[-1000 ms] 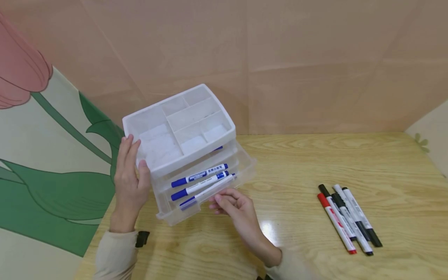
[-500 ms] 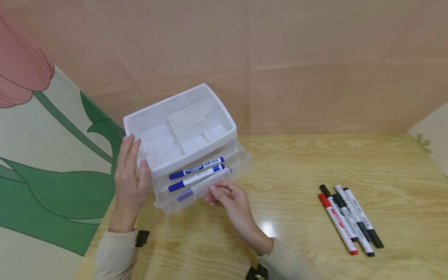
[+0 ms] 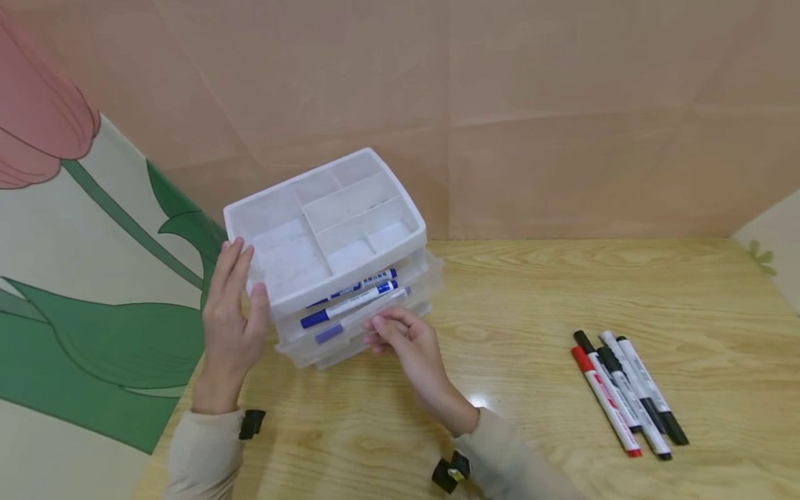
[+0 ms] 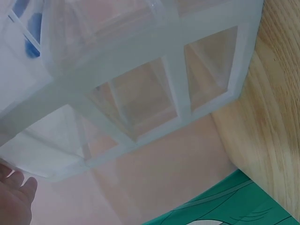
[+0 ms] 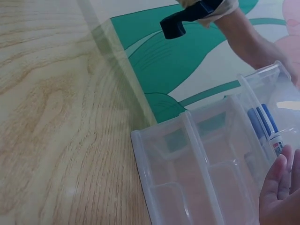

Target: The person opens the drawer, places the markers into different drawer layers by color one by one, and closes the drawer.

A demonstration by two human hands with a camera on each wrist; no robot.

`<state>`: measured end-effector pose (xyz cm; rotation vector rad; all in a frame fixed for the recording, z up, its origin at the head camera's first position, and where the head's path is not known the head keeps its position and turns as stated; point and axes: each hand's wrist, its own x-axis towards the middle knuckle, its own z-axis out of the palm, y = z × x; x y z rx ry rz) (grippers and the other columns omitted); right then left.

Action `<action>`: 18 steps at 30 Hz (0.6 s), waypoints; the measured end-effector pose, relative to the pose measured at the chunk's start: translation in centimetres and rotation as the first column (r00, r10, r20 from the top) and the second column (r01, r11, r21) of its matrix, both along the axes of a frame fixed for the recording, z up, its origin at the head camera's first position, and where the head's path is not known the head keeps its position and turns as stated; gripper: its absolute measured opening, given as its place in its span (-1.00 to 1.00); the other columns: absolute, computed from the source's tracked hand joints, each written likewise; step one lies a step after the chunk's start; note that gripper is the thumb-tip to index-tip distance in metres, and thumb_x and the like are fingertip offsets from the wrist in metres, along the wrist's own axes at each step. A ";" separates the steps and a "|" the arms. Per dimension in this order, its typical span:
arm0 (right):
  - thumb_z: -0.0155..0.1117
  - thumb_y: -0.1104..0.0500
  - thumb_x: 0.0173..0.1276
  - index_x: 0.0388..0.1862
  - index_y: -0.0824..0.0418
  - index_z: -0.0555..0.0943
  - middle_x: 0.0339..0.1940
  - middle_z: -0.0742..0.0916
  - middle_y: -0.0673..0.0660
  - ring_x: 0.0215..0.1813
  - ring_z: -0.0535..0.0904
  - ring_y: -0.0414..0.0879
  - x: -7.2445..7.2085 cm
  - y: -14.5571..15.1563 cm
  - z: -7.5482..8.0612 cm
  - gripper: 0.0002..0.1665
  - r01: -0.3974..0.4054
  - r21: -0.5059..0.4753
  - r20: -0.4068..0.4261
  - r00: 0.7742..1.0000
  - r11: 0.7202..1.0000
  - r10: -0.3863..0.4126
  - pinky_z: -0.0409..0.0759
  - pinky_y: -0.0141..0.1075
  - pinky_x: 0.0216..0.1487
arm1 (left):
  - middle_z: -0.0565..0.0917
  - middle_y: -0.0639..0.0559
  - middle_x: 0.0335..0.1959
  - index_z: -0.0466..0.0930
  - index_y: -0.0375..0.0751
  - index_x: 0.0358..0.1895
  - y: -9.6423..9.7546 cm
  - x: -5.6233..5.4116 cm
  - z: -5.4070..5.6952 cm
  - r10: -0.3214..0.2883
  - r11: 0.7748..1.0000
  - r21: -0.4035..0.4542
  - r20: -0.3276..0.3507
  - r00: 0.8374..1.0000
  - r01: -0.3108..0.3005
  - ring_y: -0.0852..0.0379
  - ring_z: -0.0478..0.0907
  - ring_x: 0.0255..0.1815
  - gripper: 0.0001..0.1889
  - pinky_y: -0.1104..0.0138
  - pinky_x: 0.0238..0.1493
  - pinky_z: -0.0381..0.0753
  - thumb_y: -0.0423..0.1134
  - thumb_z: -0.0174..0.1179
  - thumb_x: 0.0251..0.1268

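Note:
A white plastic desk organizer (image 3: 350, 273) with a divided top tray stands at the table's left. Its upper clear drawer (image 3: 300, 354) is partly pulled out and holds several blue-capped whiteboard markers (image 3: 350, 303). My left hand (image 3: 231, 326) rests along the organizer's left side, fingers straight at the rim and thumb by the front corner. At the drawer's front lip, my right hand (image 3: 409, 351) pinches with thumb and bent fingers. The right wrist view shows blue markers (image 5: 267, 117) through the clear drawer wall. Part of the rearmost marker is hidden under the top tray.
On the right of the wooden table (image 3: 512, 292) lies a loose group of black-capped markers (image 3: 637, 375) with one red marker (image 3: 603, 399). A pinkish-brown backdrop (image 3: 562, 139) rises behind the table. A flower-printed panel (image 3: 125, 340) borders the left side.
My right hand has moved up and inward, and the upper drawer has slid further into the organizer with its markers. The lower drawer's front now shows beneath it. My left hand stays at the side.

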<state>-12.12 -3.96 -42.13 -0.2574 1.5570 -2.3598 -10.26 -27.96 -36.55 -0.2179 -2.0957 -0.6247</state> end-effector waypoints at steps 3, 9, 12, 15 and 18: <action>0.13 0.29 0.44 0.00 0.43 0.54 -0.28 0.81 -0.07 -0.30 0.72 -0.23 -0.3 -0.2 0.0 -0.75 0.003 0.002 -0.002 1.000 1.000 -0.003 0.67 -0.37 -0.21 | 0.46 -0.28 0.38 0.49 -0.44 0.27 0.0 0.0 0.1 -0.008 1.000 0.001 -0.003 1.000 0.008 -0.25 0.30 0.48 -0.52 0.21 0.54 0.20 -0.31 0.01 0.31; 0.13 0.29 0.45 -0.03 0.39 0.56 -0.26 0.82 -0.01 -0.31 0.73 -0.22 -1.0 -0.5 0.0 -0.79 0.009 0.005 -0.006 1.000 1.000 -0.009 0.67 -0.35 -0.19 | 0.48 -0.29 0.37 0.51 -0.44 0.25 -0.1 0.0 0.2 -0.015 1.000 -0.004 -0.005 1.000 0.015 -0.27 0.31 0.47 -0.52 0.22 0.54 0.19 -0.30 0.03 0.29; 0.13 0.29 0.45 -0.03 0.38 0.56 -0.27 0.82 -0.02 -0.30 0.73 -0.22 -1.2 -0.6 0.0 -0.79 0.005 0.004 -0.005 1.000 1.000 -0.005 0.68 -0.32 -0.16 | 0.48 -0.28 0.37 0.52 -0.43 0.25 -0.1 0.0 0.2 -0.015 1.000 -0.004 -0.003 1.000 0.015 -0.23 0.31 0.48 -0.52 0.22 0.54 0.20 -0.30 0.04 0.28; 0.12 0.28 0.46 -0.02 0.37 0.56 -0.26 0.81 -0.03 -0.30 0.73 -0.22 -1.3 -0.8 0.0 -0.79 0.000 0.006 0.000 1.000 1.000 0.000 0.68 -0.33 -0.16 | 0.48 -0.27 0.37 0.52 -0.43 0.25 -0.2 0.0 0.1 -0.008 1.000 -0.006 -0.001 1.000 0.008 -0.23 0.31 0.48 -0.52 0.21 0.53 0.21 -0.29 0.04 0.28; 0.13 0.26 0.46 -0.01 0.37 0.56 -0.25 0.82 -0.01 -0.29 0.73 -0.23 -1.5 -1.0 0.1 -0.78 -0.001 0.015 0.002 1.000 1.000 0.001 0.67 -0.33 -0.17 | 0.48 -0.27 0.37 0.52 -0.43 0.25 -0.2 0.1 0.1 0.000 1.000 -0.007 0.002 1.000 0.000 -0.22 0.31 0.49 -0.52 0.21 0.53 0.21 -0.29 0.03 0.28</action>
